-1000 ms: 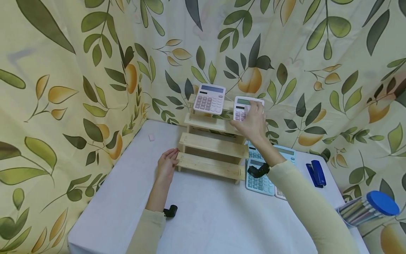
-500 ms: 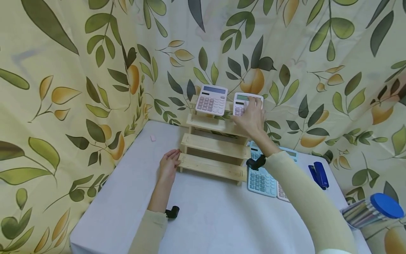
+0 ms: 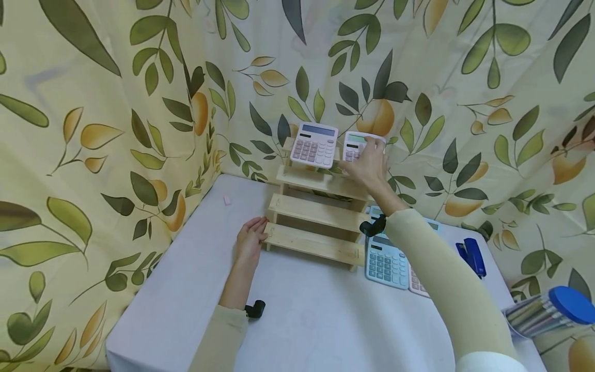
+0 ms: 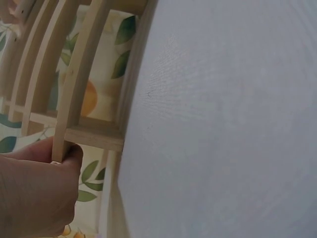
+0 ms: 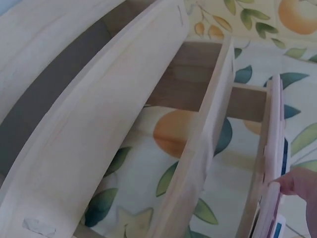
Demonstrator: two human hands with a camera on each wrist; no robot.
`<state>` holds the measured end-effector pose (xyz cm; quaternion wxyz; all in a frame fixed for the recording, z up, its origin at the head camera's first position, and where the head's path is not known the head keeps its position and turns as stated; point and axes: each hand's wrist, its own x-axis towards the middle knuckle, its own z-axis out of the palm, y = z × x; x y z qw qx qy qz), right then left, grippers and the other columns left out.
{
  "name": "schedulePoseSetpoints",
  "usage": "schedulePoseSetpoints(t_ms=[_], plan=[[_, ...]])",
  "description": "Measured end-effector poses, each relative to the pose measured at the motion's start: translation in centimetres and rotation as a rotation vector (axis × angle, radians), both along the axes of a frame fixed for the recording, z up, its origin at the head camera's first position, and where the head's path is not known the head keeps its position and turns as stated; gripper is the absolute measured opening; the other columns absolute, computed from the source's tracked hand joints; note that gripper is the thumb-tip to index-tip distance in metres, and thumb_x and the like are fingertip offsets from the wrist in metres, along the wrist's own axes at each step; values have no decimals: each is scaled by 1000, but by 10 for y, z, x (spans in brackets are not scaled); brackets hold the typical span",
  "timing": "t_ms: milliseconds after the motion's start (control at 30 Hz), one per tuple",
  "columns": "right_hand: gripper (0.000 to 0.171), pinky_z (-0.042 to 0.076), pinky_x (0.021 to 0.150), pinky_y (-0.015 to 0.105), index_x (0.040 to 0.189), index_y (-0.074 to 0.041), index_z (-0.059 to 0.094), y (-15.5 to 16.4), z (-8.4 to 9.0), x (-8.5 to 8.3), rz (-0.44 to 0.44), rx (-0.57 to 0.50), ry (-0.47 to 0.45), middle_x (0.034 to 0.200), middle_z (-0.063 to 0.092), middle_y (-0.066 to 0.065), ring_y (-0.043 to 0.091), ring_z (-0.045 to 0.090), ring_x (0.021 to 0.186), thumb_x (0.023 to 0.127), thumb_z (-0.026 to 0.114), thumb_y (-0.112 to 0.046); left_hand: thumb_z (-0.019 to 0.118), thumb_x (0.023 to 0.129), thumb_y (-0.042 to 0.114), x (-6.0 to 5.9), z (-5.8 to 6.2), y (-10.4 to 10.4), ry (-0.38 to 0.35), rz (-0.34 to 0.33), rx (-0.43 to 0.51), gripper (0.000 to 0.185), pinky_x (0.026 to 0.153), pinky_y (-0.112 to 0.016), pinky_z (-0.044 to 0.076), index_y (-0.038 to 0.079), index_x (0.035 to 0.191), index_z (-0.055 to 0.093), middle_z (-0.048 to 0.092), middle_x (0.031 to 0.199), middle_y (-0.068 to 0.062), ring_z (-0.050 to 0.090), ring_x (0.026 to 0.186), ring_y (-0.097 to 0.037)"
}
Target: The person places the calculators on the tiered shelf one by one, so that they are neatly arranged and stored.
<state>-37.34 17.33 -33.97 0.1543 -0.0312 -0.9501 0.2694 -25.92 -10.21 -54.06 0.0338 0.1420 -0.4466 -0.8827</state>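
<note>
A tiered wooden display rack [image 3: 321,245] stands on the white-covered table. My left hand [image 3: 251,240] grips the left end of its lowest step; in the left wrist view, thumb and fingers of the left hand [image 4: 39,193] close round the board's end. On the top step a pink-and-white calculator [image 3: 314,145] leans back. Beside it, to the right, my right hand [image 3: 369,164] holds a second pink-and-white calculator [image 3: 351,148] by its right part, covering many keys. The right wrist view shows fingertips of the right hand [image 5: 299,186] right at a calculator's edge along the top step.
Blue calculators [image 3: 387,266] and a pink one [image 3: 417,283] lie right of the rack, partly behind my right sleeve. Farther right are a blue stapler [image 3: 471,257] and a blue-lidded tub of pens [image 3: 530,315]. A small pink piece [image 3: 226,200] lies at left. Leaf-patterned curtain stands behind.
My right hand has moved its calculator back and left, narrowing the gap to the other calculator on the top step. My left hand stays on the rack. The head view has shifted slightly.
</note>
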Motion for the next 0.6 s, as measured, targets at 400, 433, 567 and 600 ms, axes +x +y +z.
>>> schedulePoseSetpoints(t_ms=[400,433,567,600], plan=[[111,26,118,65,164,-9,22,-6,-5,-11,-21,12,-22,160,28,21,48,34,141,79,83,-49,46,87,-30,-1,0,2,-17,6,-6,62,92,-24,56,-12,146,40,51,150,-29,48,145,-33],[112,26,119,65,164,-10,21,-6,-5,-12,-20,14,-28,161,27,21,48,34,141,80,83,-50,45,87,-30,0,0,2,-15,7,-5,62,91,-24,56,-12,146,40,50,150,-29,48,145,-33],[113,26,118,66,165,-8,19,-8,-4,-15,-8,22,-39,160,27,22,48,34,140,80,81,-51,45,87,-30,0,-1,1,-9,17,-10,61,87,-22,56,-13,146,40,50,150,-30,47,145,-34],[113,27,118,67,165,-8,18,-8,-4,-16,-4,22,-44,160,27,22,48,35,140,81,81,-51,45,87,-30,-1,-1,1,-6,17,-11,61,87,-22,56,-13,146,40,50,151,-31,47,145,-34]])
